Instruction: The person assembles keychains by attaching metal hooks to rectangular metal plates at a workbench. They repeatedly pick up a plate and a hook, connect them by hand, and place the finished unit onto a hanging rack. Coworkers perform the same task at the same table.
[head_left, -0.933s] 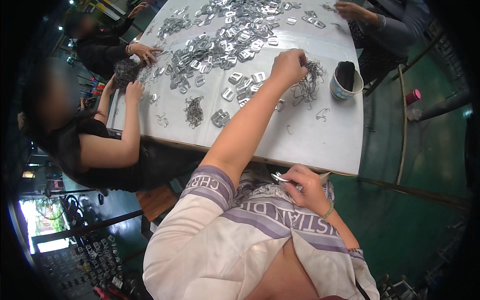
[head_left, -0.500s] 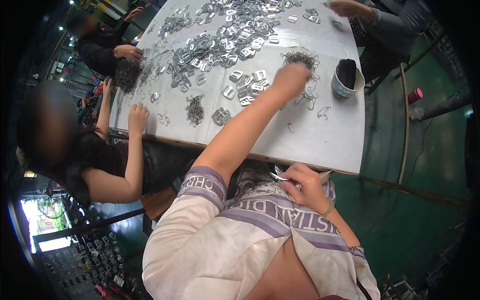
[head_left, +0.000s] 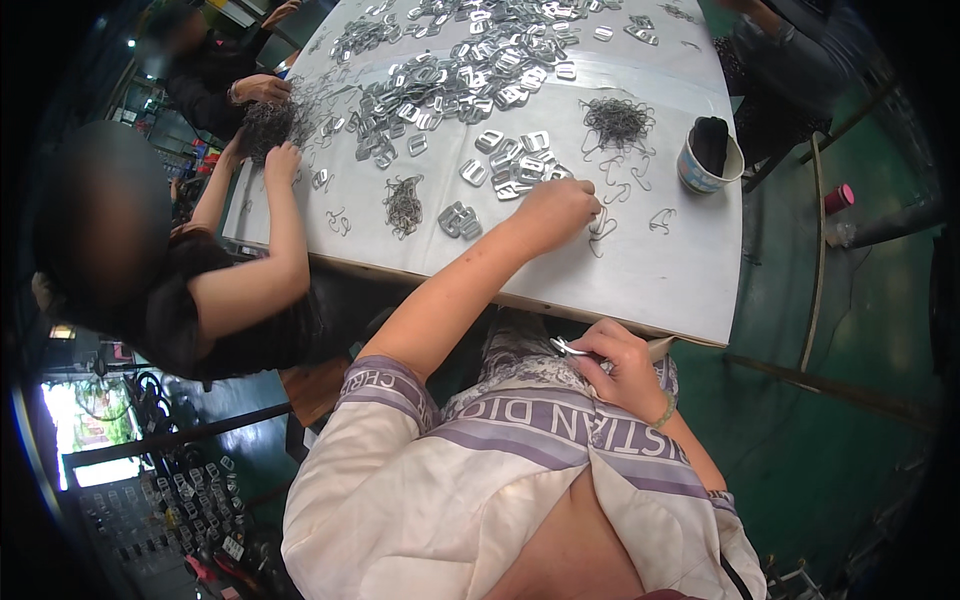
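My left hand (head_left: pixel 560 214) is stretched over the table, its fingers pinched at a bent wire hook (head_left: pixel 601 232) that shows just below the fingertips. Beside it lies a small group of silver metal buckles (head_left: pixel 520 165). Beyond is a tangled heap of wire hooks (head_left: pixel 614 122), with several single hooks strewn below it. Low in front of my body, by the table's near edge, my right hand (head_left: pixel 622 370) grips a silver buckle (head_left: pixel 566 347) between thumb and fingers; part of the buckle is hidden by them.
A large spread of buckles (head_left: pixel 440 90) covers the far middle of the white table (head_left: pixel 480 290). Nearer are a small hook pile (head_left: pixel 404 207) and a buckle cluster (head_left: pixel 460 221). A paper tub (head_left: pixel 730 178) with something black stands right. Co-workers sit left and far right.
My left hand has come back from the hook heap toward me, next to the loose buckles. My right hand keeps hold of its buckle. The nearest co-worker's hand has moved to the hook pile at left.
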